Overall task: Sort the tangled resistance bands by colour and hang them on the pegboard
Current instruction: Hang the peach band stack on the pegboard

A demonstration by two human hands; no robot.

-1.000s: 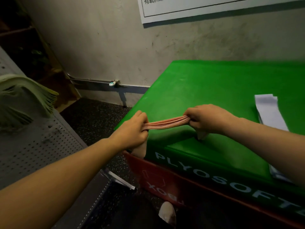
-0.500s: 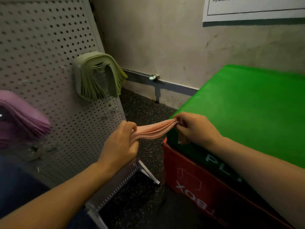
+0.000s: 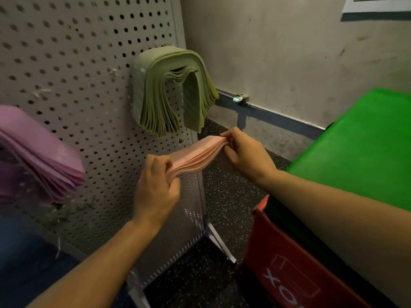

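Left hand curled round the near end of a stack of pink bands, fingers wrapped over the top edge, end of the stack hidden in the fist. Right hand pinching the far end, fingers folded over the layers from above, thumb beneath. Bundle stretched flat and fairly taut between the two grips, sloping upward from left fingers to right, layered edges fanned toward the camera. Held in the air, just in front of the lower right part of the pegboard, contact with the panel not determinable. Directly above and slightly left of the right fingers: green bands draped in a thick arch on the board, peg itself concealed, hanging ends close above the pink bundle. Well to the left of the left fingers: purple bands, blurred, hanging at the frame edge. Below the left wrist: metal foot of the board on dark speckled floor. To the right of the right forearm: green soft box stacked on a red box with partial white lettering. Beyond the fingers: scuffed wall with a conduit strip along its base and a poster corner at top right.
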